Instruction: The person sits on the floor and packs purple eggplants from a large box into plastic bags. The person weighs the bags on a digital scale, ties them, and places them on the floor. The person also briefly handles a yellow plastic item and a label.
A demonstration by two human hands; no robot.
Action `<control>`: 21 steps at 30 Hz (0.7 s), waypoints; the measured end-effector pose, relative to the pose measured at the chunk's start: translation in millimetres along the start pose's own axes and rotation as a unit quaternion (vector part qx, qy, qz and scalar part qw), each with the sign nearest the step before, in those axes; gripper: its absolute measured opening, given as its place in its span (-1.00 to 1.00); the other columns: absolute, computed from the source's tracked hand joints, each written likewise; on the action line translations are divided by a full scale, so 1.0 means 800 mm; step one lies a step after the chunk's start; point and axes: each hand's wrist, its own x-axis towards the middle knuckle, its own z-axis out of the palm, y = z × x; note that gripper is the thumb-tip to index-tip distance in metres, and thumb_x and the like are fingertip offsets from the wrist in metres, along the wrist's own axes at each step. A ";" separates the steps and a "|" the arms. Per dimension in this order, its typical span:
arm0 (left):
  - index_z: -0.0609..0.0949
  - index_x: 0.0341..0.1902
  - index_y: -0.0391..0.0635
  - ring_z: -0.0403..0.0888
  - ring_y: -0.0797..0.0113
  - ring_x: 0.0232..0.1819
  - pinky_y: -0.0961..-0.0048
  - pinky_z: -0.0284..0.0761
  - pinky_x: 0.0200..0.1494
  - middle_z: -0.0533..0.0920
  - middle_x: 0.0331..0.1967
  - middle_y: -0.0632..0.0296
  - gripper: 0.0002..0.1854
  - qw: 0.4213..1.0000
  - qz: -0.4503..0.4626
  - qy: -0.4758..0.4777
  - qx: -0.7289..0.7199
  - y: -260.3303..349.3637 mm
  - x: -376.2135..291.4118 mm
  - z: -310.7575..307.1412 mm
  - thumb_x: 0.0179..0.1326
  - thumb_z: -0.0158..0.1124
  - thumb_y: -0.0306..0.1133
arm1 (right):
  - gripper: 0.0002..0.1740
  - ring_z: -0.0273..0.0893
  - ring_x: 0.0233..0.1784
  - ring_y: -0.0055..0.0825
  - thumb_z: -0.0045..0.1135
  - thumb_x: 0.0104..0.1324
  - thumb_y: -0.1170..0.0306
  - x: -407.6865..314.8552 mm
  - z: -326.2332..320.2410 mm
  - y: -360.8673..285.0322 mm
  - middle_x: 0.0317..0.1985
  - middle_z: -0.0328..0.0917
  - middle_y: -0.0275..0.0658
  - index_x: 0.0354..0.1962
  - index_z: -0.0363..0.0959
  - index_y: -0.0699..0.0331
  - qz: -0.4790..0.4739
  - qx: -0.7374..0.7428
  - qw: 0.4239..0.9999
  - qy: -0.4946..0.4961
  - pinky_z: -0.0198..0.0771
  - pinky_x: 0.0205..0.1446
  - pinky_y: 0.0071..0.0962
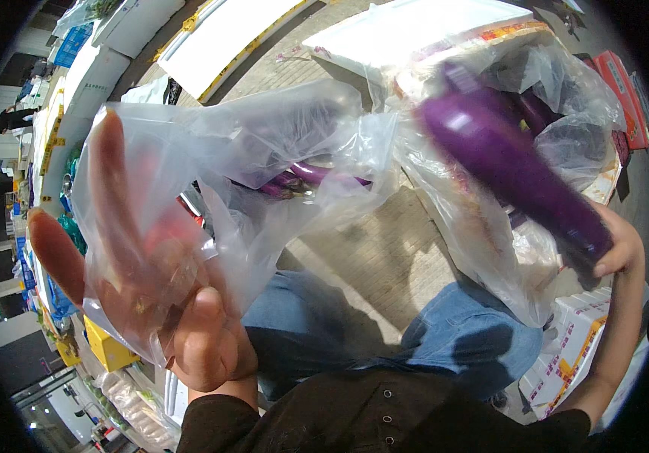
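Observation:
At the left, my left hand grips the rim of a clear plastic bag, with some fingers spread behind the film. Several purple eggplants lie inside this bag. On the right, my right hand holds one large purple eggplant by its lower end, tilted and slightly blurred. That eggplant is above a foam box lined with clear plastic film. More dark eggplants show in the box, partly hidden by the film and the held eggplant.
A white foam lid lies behind the lined box, and a taped white foam box stands farther left. Red packaging is at the right. Another printed carton sits by my right knee. A person stands far left.

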 end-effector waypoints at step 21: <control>0.39 -0.02 -0.48 0.35 -0.23 0.19 -0.01 0.50 0.09 0.21 0.24 -0.36 -0.61 0.992 0.027 0.118 0.041 -0.050 -0.022 -0.048 0.05 -0.07 -0.53 | -0.38 0.61 -0.27 -0.14 0.00 0.07 -0.06 0.263 -0.123 0.215 -0.32 0.60 0.10 -0.36 0.60 0.42 0.277 -0.425 0.817 0.273 0.47 -0.09 -0.19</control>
